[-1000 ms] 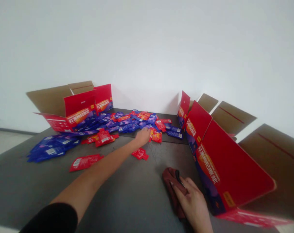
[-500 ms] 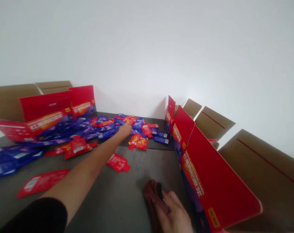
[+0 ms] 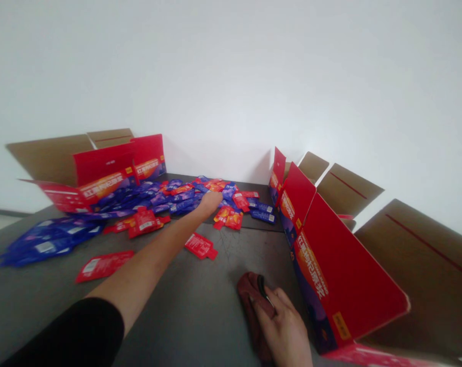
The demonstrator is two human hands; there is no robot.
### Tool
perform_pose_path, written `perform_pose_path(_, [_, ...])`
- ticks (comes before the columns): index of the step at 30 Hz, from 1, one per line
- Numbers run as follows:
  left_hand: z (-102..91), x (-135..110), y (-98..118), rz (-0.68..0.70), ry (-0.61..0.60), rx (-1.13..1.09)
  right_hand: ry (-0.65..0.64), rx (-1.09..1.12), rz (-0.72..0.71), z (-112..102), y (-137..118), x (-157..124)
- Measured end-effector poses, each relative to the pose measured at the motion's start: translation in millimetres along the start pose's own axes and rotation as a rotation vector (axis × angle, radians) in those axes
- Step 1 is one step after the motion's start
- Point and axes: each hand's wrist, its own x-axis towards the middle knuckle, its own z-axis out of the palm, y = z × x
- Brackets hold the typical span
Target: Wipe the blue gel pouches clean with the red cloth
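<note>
Left hand (image 3: 210, 204) at the edge of the blue-and-red sachet pile (image 3: 177, 200) on the grey desk (image 3: 188, 316), fingers (image 3: 214, 200) hidden, grip unclear; right hand (image 3: 286, 329) curled narrowly over a maroon cloth (image 3: 251, 306), beside a red carton panel (image 3: 341, 270).

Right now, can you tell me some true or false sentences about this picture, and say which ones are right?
1. The left hand is at the pile of blue and red sachets. True.
2. The table is white. False: it is dark grey.
3. The right hand is on a dark red cloth. True.
4. The red carton on the right is shut. False: its flaps are open, showing brown card.
</note>
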Motion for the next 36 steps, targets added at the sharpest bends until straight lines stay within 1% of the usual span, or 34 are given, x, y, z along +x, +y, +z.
perform_pose_path(3, [-20.1,-10,7,-0.045,0.125,-0.028,-0.035,0.029,0.025,-2,-2,1])
perform_pose_path(5, [-36.3,-19,10,-0.049,0.196,-0.061,-0.045,0.044,0.040,-3,-3,2])
perform_pose_path(7, [-53.3,-32,14,-0.043,0.259,-0.104,-0.048,0.052,0.051,-4,-3,3])
perform_pose_path(9, [-68.9,-51,19,-0.028,0.313,-0.153,-0.049,0.053,0.060,-4,-3,3])
perform_pose_path(12, [-86.1,-95,32,0.000,0.373,-0.227,-0.056,0.054,0.059,-5,0,4])
perform_pose_path(14, [-93.0,-135,44,0.017,0.391,-0.269,-0.058,0.060,0.050,-4,2,4])
perform_pose_path(16, [-96.6,-180,58,0.037,0.399,-0.332,-0.049,0.072,0.047,-4,4,5])
perform_pose_path(18, [-97.3,-225,70,0.059,0.404,-0.463,-0.035,0.080,0.054,-4,5,5])
perform_pose_path(20, [-95.8,-267,80,0.085,0.375,-0.521,-0.015,0.073,0.058,-4,6,5])
perform_pose_path(22, [-92.4,-302,86,0.118,0.329,-0.510,0.005,0.057,0.048,-4,5,5])
perform_pose_path(24, [-87.4,-331,86,0.155,0.279,-0.465,0.022,0.046,0.045,-4,4,5])
perform_pose_path(26, [-80.9,-353,84,0.193,0.235,-0.404,0.041,0.039,0.054,-3,2,5])
perform_pose_path(29, [-69.9,-378,78,0.235,0.200,-0.349,0.062,0.024,0.065,-2,-1,5])
perform_pose_path(33, [-54.6,-401,72,0.258,0.167,-0.362,0.074,0.032,0.069,-2,-3,3])
perform_pose_path(36, [-42.9,-417,73,0.289,0.156,-0.383,0.093,0.044,0.053,-1,-3,2])
